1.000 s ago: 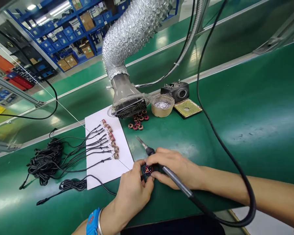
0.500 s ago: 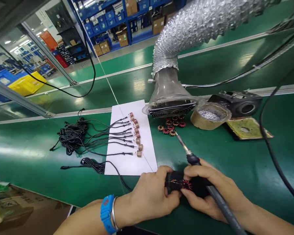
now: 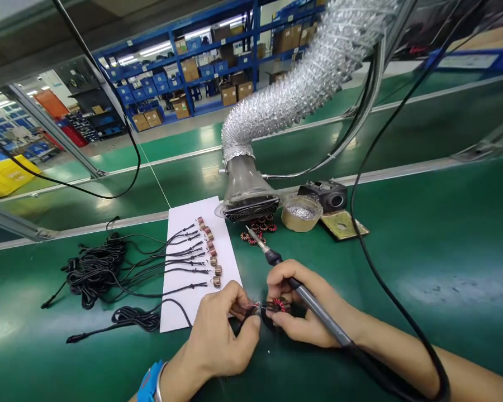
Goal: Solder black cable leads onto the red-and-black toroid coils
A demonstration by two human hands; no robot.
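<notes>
My right hand [image 3: 305, 310] is closed around a soldering iron [image 3: 314, 310], whose tip points up and left toward the fume hood. Its fingertips also pinch a small red-and-black wound coil [image 3: 279, 305]. My left hand [image 3: 222, 329], with a blue wristband [image 3: 148, 382], pinches the thin wire end [image 3: 251, 306] beside that coil. Both hands meet just above the green belt [image 3: 423, 262], right of the white paper sheet [image 3: 180, 318].
Several black leads with small copper coils [image 3: 209, 254] lie in a row on the paper, and a tangle of black cables [image 3: 94, 271] lies to its left. A silver fume duct with clear hood [image 3: 247, 195], loose coils [image 3: 260, 228], a solder-filled tape ring [image 3: 300, 213] and a black iron stand [image 3: 324, 195] sit behind.
The view has swung and pulled back. My hands have parted slightly, so the red coil and its wire now show between the fingertips.
</notes>
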